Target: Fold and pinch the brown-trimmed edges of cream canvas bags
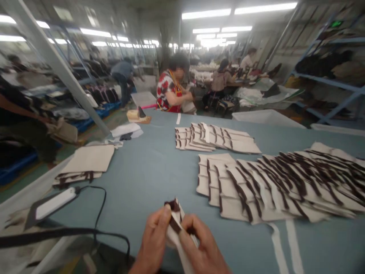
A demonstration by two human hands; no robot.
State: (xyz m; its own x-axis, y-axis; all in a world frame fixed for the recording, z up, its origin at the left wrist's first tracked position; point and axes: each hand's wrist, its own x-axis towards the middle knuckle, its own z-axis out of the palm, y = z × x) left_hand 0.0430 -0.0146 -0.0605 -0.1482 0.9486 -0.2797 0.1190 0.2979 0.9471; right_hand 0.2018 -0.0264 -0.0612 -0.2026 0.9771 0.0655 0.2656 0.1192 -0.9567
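Close to me, at the table's near edge, my left hand (154,236) and my right hand (199,243) both pinch a beige fabric piece with a dark brown edge (174,238). The left thumb presses on the brown strip near its top. Just to the right, the right fingers curl round the same cloth. Part of the fabric is hidden behind my hands. Rows of overlapping beige pieces with brown strips (236,186) lie to the right on the blue-green table (142,160). A smaller overlapping set of similar pieces (211,137) lies farther back.
At left lie a stack of beige cloth pieces (91,160) and a white power strip (55,203) with a black cable. White paper strips (293,243) hang at the near right. Across the table sits a co-worker in a red patterned top (168,91). A slanted metal post (62,72) stands at left.
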